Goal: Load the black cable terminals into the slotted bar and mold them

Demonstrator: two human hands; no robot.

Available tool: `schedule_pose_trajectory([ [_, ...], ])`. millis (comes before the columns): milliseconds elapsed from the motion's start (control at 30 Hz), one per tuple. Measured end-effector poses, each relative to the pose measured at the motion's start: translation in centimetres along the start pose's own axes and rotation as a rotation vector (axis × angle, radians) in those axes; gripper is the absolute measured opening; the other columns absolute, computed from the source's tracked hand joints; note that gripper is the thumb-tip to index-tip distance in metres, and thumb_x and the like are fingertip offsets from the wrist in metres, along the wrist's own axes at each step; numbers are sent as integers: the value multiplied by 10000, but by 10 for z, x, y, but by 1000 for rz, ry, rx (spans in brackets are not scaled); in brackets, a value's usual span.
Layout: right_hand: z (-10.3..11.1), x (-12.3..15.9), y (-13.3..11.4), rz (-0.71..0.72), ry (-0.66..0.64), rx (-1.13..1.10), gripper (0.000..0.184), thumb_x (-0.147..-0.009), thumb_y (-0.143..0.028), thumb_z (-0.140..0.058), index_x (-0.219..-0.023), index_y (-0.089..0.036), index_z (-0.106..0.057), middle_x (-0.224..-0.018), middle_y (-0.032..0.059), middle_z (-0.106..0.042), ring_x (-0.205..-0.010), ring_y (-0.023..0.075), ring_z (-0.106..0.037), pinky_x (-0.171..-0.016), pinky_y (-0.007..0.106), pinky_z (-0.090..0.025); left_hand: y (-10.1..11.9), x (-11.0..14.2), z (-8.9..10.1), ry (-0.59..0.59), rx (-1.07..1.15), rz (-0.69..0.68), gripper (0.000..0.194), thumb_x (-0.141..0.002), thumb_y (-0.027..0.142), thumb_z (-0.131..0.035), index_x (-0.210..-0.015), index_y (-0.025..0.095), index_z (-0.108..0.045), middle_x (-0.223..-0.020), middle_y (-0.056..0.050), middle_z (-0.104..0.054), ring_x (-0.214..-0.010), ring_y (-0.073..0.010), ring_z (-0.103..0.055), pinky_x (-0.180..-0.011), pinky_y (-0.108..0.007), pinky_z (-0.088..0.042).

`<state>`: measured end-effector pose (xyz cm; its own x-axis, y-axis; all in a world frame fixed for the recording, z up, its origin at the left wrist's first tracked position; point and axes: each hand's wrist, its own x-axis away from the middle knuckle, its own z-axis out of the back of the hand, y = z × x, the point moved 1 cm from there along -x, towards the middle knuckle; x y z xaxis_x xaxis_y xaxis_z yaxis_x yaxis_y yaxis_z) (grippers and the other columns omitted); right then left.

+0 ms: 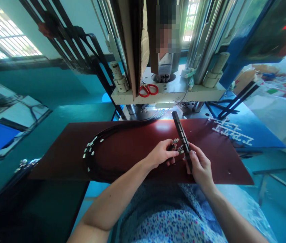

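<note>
My left hand is closed around a few small metal-ended cable connectors, their tips pointing to the right. They sit right beside a long, dark slotted bar, and whether they touch it I cannot tell. The lower part of that bar is gripped by my right hand, thumb on top, with the bar tilted up and away toward the machine. Black cables with white tags loop over the brown board to the left of my hands.
A press machine with steel columns stands behind the board. Red-handled scissors lie on its plate. White branched plastic pieces rest at the board's right edge, near a blue surface. More dark cables lie at far left.
</note>
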<state>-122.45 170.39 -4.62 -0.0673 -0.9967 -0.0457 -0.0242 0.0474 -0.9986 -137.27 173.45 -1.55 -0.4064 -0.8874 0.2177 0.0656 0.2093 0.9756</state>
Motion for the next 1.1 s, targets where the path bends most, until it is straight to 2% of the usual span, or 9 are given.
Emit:
schedule_pose_trajectory([
  [133,-1,1,-1,2,4,-1,409,-840,-418,-487,-1146,-148,-514,-507,-56,-496,-306,73,-390,-292,196,-309,0,3,0,96,-172,-108,210,-690,268,-607,-803,158,-468,-658,43,-495,-448,-59,-452,-389,-174,-371],
  [233,-1,0,-1,5,7,-9,412,-835,-424,-493,-1141,-149,-517,-516,-55,-499,-303,72,-391,-288,197,-309,2,5,-1,144,-216,-129,202,-704,285,-595,-813,161,-478,-688,40,-513,-430,-59,-454,-382,-183,-380],
  [300,-1,0,-1,3,8,-14,413,-834,-423,-495,-1142,-148,-515,-517,-56,-498,-301,73,-392,-285,197,-310,3,5,-1,149,-188,-94,214,-701,288,-601,-821,161,-477,-646,45,-516,-398,-60,-445,-363,-178,-356],
  [433,0,0,-1,5,2,-16,407,-837,-417,-494,-1139,-145,-515,-530,-51,-505,-303,68,-394,-284,190,-312,1,3,-1,65,-58,46,212,-696,280,-601,-809,151,-476,-508,59,-475,-367,-75,-445,-356,-175,-350],
  [533,1,1,0,5,-2,-8,399,-841,-418,-491,-1135,-150,-521,-537,-52,-497,-307,64,-394,-284,184,-309,-2,2,-1,48,-74,20,182,-722,303,-560,-768,146,-479,-586,24,-523,-422,-85,-496,-375,-183,-383],
  [633,1,0,1,15,-3,-5,401,-840,-424,-492,-1135,-154,-523,-550,-49,-503,-309,62,-390,-286,186,-312,-4,2,0,62,-163,-20,202,-760,342,-511,-731,143,-487,-582,21,-511,-419,-68,-469,-366,-163,-338],
  [800,0,0,0,20,-8,14,400,-844,-422,-485,-1136,-150,-522,-517,-60,-477,-309,68,-390,-289,189,-316,-4,0,-2,37,-72,105,193,-729,332,-529,-733,149,-469,-532,55,-439,-373,-39,-360,-361,-161,-252],
  [967,-1,1,-2,1,-7,24,407,-840,-415,-484,-1138,-140,-521,-504,-61,-476,-311,69,-389,-289,187,-320,-3,-1,-6,190,-284,-33,181,-699,298,-563,-762,128,-556,-625,21,-518,-543,-77,-448,-513,-190,-331],
  [1100,-2,0,-1,-13,-13,28,414,-834,-416,-492,-1143,-143,-525,-498,-60,-472,-319,71,-388,-295,190,-325,-2,1,-9,233,-446,-40,201,-693,334,-560,-725,136,-572,-661,-1,-559,-605,-117,-485,-543,-213,-328],
])
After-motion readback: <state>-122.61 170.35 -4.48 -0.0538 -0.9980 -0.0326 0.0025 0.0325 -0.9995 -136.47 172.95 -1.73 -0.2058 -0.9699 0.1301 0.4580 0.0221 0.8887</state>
